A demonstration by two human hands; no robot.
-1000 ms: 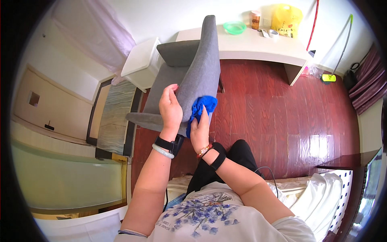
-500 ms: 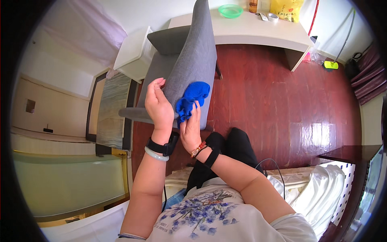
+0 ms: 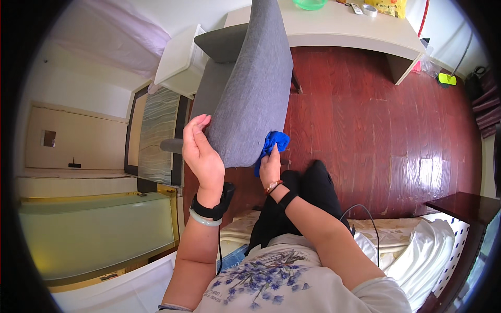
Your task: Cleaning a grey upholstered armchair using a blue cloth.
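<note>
A grey upholstered chair [image 3: 250, 88] stands in front of me with its backrest turned my way. My right hand [image 3: 270, 168] is closed on a bunched blue cloth [image 3: 276, 141], which it presses against the lower right edge of the backrest. Part of the cloth hangs down beside the fingers. At the left side of the backrest is my left hand [image 3: 203, 156], its fingers extended and slightly cupped along the fabric edge. It holds no cloth, and the backrest partly hides where it touches the chair.
A white desk [image 3: 344, 34] at the back carries a green basin [image 3: 309, 3], a tape roll [image 3: 369, 10] and a yellow bag [image 3: 391, 6]. Left of the chair is a white cabinet [image 3: 180, 62]. A green-headed broom [image 3: 447, 79] leans at the far right above the red wooden floor [image 3: 355, 115].
My right hand has moved the blue cloth from the backrest's face down to its lower right edge, bunching it tighter. My left hand stays by the left side. The view has shifted slightly.
</note>
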